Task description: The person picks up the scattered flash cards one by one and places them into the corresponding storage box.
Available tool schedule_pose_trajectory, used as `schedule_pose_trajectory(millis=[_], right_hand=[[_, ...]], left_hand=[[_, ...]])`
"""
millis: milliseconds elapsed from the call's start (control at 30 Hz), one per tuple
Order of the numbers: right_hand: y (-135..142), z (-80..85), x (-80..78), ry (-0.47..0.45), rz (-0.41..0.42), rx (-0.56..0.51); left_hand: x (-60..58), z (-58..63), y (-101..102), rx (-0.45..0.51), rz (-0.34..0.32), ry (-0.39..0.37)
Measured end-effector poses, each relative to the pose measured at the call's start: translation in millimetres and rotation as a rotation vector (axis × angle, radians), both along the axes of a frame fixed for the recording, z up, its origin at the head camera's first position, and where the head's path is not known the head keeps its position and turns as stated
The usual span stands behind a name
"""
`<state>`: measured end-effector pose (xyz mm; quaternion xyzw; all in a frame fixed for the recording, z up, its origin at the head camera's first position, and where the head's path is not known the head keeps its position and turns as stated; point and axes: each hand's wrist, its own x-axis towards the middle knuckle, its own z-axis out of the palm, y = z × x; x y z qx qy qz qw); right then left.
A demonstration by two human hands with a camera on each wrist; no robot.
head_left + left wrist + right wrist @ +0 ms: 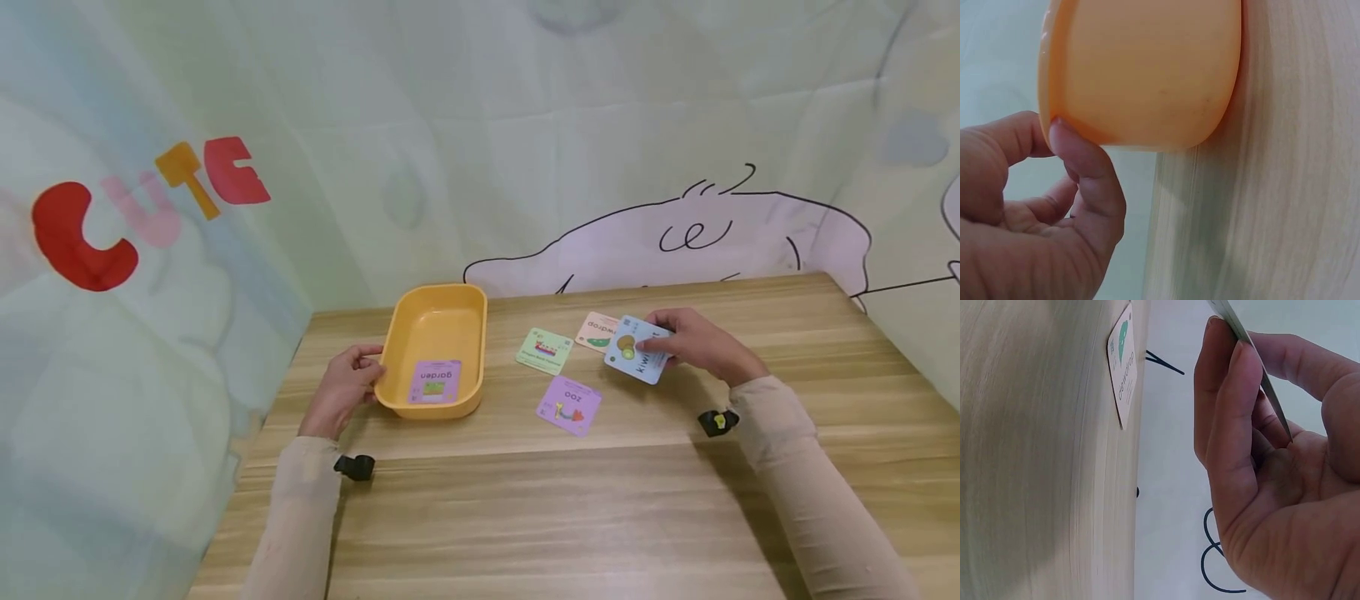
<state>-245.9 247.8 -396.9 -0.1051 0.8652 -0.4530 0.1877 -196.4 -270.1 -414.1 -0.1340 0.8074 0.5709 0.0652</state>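
Note:
My left hand (347,387) pinches the left rim of a yellow plastic tray (480,333); the left wrist view shows thumb and finger either side of that rim (1045,69). Inside the tray lies a purple "garden" card (435,382). A light blue card with a kiwi picture (636,350) is pinched in my right hand (697,343), raised over the table. Partly behind it is a pale pink "dewdrop" card (595,331), shown whole in the right wrist view. A green card with a boat picture (544,351) and a purple "zoo" card (569,406) lie between tray and right hand.
The wood-grain table (525,517) ends at the back against a printed curtain (420,167) with a line drawing. Coloured letters (82,237) mark the curtain on the left. Black wrist devices (355,467) sit on both sleeves.

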Motion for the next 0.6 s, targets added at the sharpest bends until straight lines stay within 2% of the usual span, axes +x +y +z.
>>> schedule_pose_trajectory(millis=[600], right_hand=[[-0.3, 1.3, 1.0, 0.023, -0.01, -0.029]], left_hand=[[1.1, 0.1, 1.2, -0.01, 0.003, 0.004]])
